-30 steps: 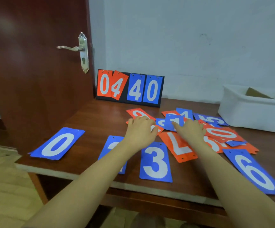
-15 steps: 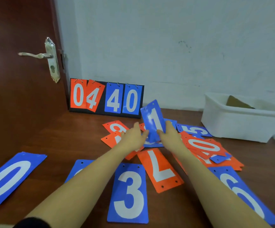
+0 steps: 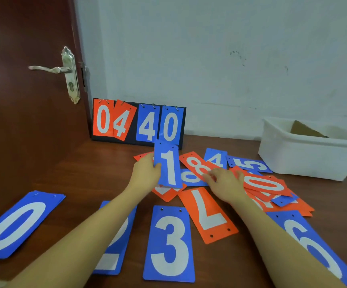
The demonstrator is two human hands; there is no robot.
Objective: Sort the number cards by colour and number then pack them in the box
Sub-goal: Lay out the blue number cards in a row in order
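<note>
My left hand (image 3: 146, 175) pinches the left edge of a blue 1 card (image 3: 168, 166), lifted upright over the pile. My right hand (image 3: 225, 185) rests on the pile, fingers touching a red 8 card (image 3: 197, 166). In front lie a blue 0 (image 3: 14, 225), a blue 2 (image 3: 116, 244) partly under my left arm, a blue 3 (image 3: 169, 244), a red 7 (image 3: 207, 215) and a blue 6 (image 3: 311, 244). A red 0 (image 3: 266, 185), blue 4 (image 3: 216, 159), blue 5 (image 3: 248, 164) and blue 8 (image 3: 190, 177) overlap in the heap. The white box (image 3: 305, 156) stands at the right.
A scoreboard stand (image 3: 138, 122) showing 04 in red and 40 in blue leans on the wall at the back. A brown door with a metal handle (image 3: 50, 68) stands left of the wooden table (image 3: 85, 169). Brown cardboard pokes out of the box.
The blue 1 card is now held by my left hand alone and has shifted left. My right hand let go of it and dropped onto the red 8 in the pile.
</note>
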